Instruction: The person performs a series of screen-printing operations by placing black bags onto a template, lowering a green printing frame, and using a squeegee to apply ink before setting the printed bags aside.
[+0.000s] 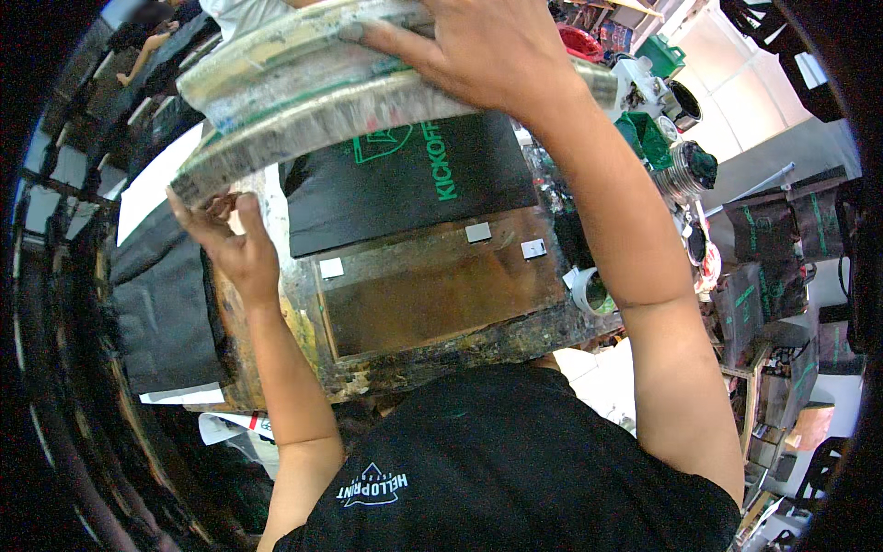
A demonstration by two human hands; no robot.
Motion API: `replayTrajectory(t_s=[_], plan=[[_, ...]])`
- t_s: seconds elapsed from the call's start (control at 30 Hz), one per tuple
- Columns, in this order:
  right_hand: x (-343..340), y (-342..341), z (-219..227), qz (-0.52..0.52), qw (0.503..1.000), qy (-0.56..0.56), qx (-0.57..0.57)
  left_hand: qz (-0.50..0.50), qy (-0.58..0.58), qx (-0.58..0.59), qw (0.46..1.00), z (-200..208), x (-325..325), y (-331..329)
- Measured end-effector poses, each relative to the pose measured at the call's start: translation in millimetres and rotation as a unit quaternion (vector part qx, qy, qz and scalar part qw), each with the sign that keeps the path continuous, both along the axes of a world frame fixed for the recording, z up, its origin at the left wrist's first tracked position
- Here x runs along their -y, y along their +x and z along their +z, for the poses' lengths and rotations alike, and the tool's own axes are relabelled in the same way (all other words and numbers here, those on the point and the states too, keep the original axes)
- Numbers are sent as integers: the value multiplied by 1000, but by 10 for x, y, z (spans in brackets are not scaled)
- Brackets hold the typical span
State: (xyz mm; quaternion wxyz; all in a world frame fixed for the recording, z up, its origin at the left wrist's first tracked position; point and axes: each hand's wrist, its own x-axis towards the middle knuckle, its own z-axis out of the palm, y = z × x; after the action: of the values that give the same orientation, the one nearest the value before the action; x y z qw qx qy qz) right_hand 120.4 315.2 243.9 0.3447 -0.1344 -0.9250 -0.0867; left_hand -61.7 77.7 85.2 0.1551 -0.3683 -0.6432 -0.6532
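Observation:
A paint-stained screen printing frame [294, 124] is tilted up over the work board, slightly blurred. My left hand [241, 248] is at its near left corner, index finger against the end and other fingers curled just under the edge. Across the frame's upper part lies my right hand [487, 51], thumb along a cream-coloured bar; its other fingers are cut off by the picture's top. Beneath the frame, a flat black bag or sheet [368, 198] with green print rests on the brown board [441, 290]. The frame hides its far part.
Small pale tabs [478, 232] sit on the board. Another black sheet [166, 317] lies at left. On the right stand a white cup [593, 293], an ink-stained tin [690, 175] and green containers [644, 138]. Black printed pieces [773, 230] hang farther right. Part of another person shows at upper left.

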Motion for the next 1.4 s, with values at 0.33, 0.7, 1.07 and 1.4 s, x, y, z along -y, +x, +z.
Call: replayTrajectory(t_s=[0.33, 0.7, 1.07, 1.4], plan=[[-132, -106, 390, -8, 1000, -10, 6, 164, -517, 37, 839, -1291, 217, 111], [-228, -212, 409, -31, 999, 33, -24, 61, -255, 60, 963, -497, 288, -1259], [-143, -199, 541, -24, 999, -21, 20, 227, -294, 189, 909, -215, 2250, -2924], [-220, -235, 269, -25, 998, 41, -46, 347, -341, -44, 872, -705, 2348, -1730]])
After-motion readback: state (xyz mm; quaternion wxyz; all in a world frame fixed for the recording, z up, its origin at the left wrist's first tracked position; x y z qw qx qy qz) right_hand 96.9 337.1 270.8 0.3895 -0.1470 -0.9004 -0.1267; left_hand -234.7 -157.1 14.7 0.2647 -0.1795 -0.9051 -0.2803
